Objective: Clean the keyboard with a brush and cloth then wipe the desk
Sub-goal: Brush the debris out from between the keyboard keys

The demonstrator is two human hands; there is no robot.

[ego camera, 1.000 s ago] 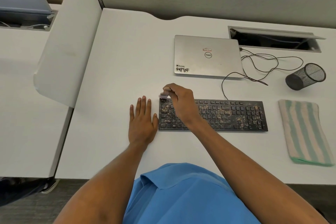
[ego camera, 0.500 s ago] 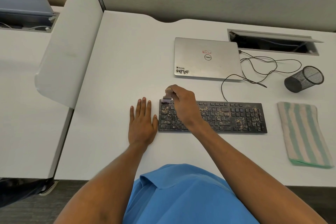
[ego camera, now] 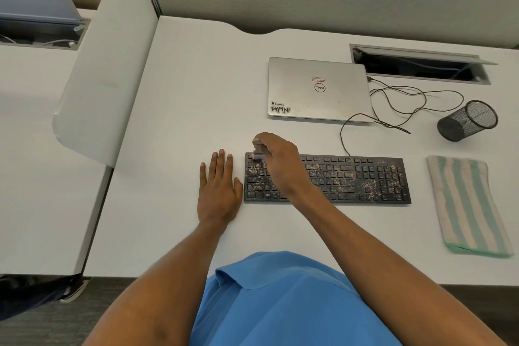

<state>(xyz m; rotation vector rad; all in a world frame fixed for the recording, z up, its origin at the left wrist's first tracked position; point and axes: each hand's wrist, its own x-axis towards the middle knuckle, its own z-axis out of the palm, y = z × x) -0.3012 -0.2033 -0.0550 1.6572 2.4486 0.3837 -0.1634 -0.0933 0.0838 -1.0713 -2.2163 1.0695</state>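
black keyboard [ego camera: 351, 180] stays dirty, but the right grip [ego camera: 278, 160], pinching the brush [ego camera: 257, 155], has dipped onto its upper-left keys, left grip [ego camera: 219, 188] flat and holding nothing.

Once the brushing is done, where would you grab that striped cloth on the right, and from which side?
Probably its near end, by the green hem, pinched from above. The striped cloth lies flat on the desk, right of the keyboard, so there is no raised part to hook; the near end sits closest to the person. The right hand is nearer, but it holds the brush.
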